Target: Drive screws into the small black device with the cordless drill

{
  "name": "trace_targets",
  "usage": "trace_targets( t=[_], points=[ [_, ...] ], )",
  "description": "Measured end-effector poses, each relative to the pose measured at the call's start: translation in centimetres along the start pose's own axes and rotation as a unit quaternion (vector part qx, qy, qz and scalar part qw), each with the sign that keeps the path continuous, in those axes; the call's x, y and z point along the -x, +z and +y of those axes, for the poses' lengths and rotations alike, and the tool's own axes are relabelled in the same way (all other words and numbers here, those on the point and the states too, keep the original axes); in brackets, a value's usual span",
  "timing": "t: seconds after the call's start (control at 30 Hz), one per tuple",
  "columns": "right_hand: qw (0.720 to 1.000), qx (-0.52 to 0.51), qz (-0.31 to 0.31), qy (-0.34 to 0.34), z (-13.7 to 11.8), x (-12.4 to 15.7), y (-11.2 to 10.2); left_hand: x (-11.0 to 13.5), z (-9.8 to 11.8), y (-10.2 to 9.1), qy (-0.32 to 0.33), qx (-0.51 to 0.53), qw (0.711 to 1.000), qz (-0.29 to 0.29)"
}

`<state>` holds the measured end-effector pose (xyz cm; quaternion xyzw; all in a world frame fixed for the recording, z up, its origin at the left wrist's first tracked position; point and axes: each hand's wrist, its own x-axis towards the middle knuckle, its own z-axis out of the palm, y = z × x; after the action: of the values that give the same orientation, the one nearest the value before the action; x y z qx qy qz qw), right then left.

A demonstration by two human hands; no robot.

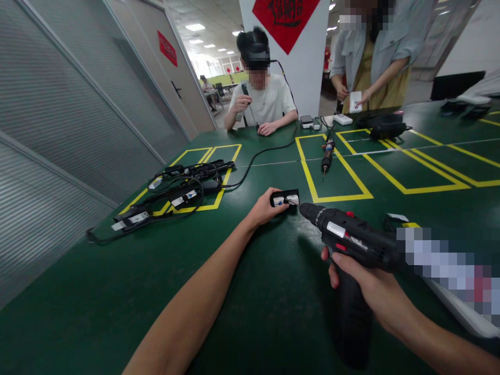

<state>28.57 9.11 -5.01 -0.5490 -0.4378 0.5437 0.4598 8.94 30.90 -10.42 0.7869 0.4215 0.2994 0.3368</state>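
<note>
My right hand is wrapped round the handle of a black cordless drill with red buttons. The drill points left, and its tip is at the right end of a small black case. Whether the bit touches the case I cannot tell. Fingers and thumb of my left hand grip that case at its left side, on the table top. White pieces with a little blue show on its near face.
Black cable-trailing devices lie in a heap at left on the green table. An electric screwdriver lies inside a yellow-taped box. Opposite, a person in a headset holds a screwdriver; another person stands holding a white object.
</note>
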Motion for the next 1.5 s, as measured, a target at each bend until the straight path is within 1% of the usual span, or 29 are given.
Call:
trace_targets(
  t=[0.1, 0.33, 0.5, 0.67, 0.93, 1.23, 1.5],
  points=[
    [1.000, -0.005, -0.001, -0.008, -0.03, -0.01, 0.03, -0.05, -0.03, -0.01, 0.000, -0.004, 1.000, 0.001],
    [1.000, -0.004, -0.006, 0.003, 0.18, -0.04, -0.11, -0.04, 0.01, -0.03, 0.005, -0.003, 1.000, 0.001],
    [1.000, -0.001, -0.004, -0.001, 0.06, 0.04, -0.05, -0.09, 0.01, -0.01, -0.004, -0.003, 1.000, -0.003],
    [1.000, -0.004, -0.013, 0.008, 0.12, 0.06, -0.18, -0.09, -0.14, -0.04, 0.007, -0.004, 1.000, -0.001],
    [1.000, 0.001, -0.006, 0.010, -0.21, 0.07, -0.01, -0.01, 0.04, -0.07, 0.006, -0.001, 1.000, -0.001],
    [1.000, 0.004, -0.008, 0.012, 0.40, -0.10, -0.20, -0.02, 0.26, 0.00, -0.002, -0.004, 1.000, 0.008],
    [1.000, 0.027, -0.011, 0.007, -0.16, -0.02, -0.27, -0.01, 0.49, -0.09, 0.002, -0.013, 1.000, 0.007]
  ],
)
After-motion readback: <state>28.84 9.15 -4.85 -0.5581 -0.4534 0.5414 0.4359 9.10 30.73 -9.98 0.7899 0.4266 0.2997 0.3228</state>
